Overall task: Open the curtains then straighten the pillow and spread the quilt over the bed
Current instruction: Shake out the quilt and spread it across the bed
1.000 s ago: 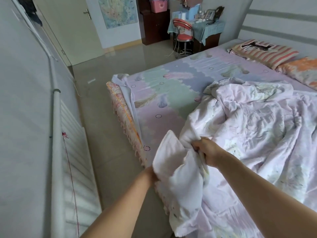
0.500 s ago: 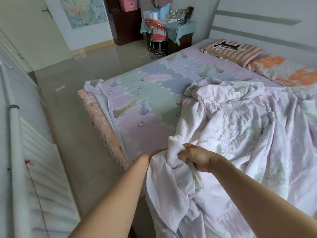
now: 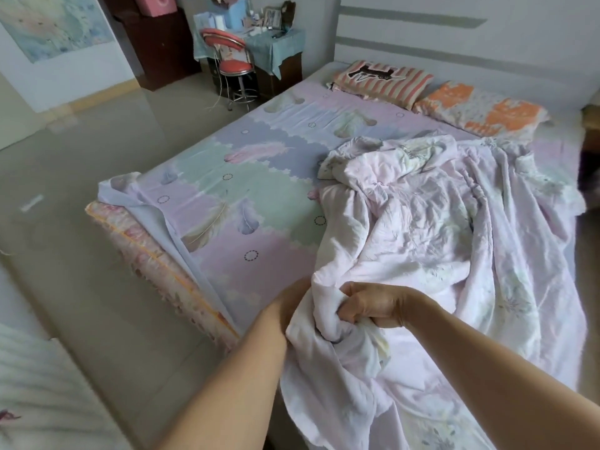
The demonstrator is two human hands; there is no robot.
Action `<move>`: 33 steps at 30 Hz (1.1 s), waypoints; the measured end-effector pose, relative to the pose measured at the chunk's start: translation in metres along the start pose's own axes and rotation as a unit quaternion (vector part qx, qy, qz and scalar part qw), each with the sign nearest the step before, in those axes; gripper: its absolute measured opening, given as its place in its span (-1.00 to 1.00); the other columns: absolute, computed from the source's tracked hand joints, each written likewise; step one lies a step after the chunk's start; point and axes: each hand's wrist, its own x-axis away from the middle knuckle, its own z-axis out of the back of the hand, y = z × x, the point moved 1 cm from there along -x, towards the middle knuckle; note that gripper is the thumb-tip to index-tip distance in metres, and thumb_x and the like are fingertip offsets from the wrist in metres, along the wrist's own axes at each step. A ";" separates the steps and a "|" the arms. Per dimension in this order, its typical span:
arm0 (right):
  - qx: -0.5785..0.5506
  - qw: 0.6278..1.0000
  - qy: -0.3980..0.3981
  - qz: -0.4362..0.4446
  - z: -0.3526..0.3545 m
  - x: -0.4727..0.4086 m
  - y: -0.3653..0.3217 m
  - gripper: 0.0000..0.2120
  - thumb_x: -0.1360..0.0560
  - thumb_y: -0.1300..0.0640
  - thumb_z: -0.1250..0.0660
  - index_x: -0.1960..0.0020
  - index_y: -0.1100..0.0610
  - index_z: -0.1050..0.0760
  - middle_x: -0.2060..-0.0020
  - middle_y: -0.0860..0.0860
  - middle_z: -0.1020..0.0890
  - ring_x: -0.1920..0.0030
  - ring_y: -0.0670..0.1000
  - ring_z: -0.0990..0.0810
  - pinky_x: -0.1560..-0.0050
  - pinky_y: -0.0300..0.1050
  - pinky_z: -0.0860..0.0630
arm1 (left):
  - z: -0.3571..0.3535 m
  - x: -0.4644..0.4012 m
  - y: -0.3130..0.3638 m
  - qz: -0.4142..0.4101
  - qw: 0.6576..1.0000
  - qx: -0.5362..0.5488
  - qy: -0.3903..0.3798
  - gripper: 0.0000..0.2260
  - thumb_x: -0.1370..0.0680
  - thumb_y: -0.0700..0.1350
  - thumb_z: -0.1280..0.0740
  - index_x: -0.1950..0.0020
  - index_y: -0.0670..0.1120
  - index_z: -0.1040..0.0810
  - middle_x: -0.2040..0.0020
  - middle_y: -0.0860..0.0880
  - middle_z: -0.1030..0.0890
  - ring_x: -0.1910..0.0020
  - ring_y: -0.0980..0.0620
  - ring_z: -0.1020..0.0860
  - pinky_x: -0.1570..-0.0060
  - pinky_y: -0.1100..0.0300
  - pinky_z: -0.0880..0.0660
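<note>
A pale pink floral quilt (image 3: 431, 222) lies crumpled over the right half of the bed (image 3: 227, 203), whose sheet shows a feather print. My right hand (image 3: 373, 306) is a fist closed on a bunched corner of the quilt at the near edge of the bed. My left hand (image 3: 292, 297) reaches under the same bunch, its fingers hidden by the cloth. A striped pillow (image 3: 383, 81) and an orange-patterned pillow (image 3: 480, 108) lie side by side at the headboard. No curtains are in view.
The sheet's near left corner (image 3: 130, 193) is pulled off, baring the mattress edge (image 3: 156, 264). A red stool (image 3: 233, 60) and a cluttered side table (image 3: 276, 43) stand beyond the bed. Tiled floor (image 3: 97, 157) spreads to the left. A radiator (image 3: 42, 394) sits at bottom left.
The view has swung right and down, so the wall pipe at the left has left the frame. Both hands hold the same quilt corner, now lower and closer to the bed edge.
</note>
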 end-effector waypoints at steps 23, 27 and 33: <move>0.216 0.882 0.386 -0.162 -0.026 -0.126 -0.125 -0.84 -0.55 0.24 -0.27 0.20 0.22 -0.39 0.38 0.09 -0.45 0.46 0.01 -0.43 0.49 -0.23 -0.42 | 0.119 0.005 0.061 -0.145 0.948 -0.042 -0.282 -0.86 -0.35 -0.14 -0.43 0.39 0.00 -0.56 0.53 0.11 -0.30 0.52 0.18 -0.25 0.38 0.27 -0.19; 0.137 0.892 0.422 -0.085 -0.029 -0.159 -0.130 -0.91 -0.52 0.29 -0.25 0.14 0.21 -0.50 0.26 0.14 -0.54 0.30 0.05 -0.52 0.33 -0.19 -0.37 | 0.156 -0.008 0.066 -0.122 0.960 -0.056 -0.244 -0.86 -0.33 -0.05 -0.47 0.35 -0.01 -0.55 0.50 0.06 -0.35 0.47 0.13 -0.33 0.37 0.30 -0.40; -0.226 0.899 0.338 0.165 -0.049 -0.190 -0.160 -0.90 -0.35 0.37 -0.23 0.20 0.26 -0.50 0.33 0.18 -0.56 0.23 0.13 -0.53 0.20 -0.06 -0.49 | 0.197 -0.054 0.093 -0.128 0.987 0.077 0.064 -0.71 -0.59 0.11 -0.26 0.10 -0.08 -0.58 0.25 -0.04 -0.53 0.31 0.02 -0.49 0.34 0.19 -0.49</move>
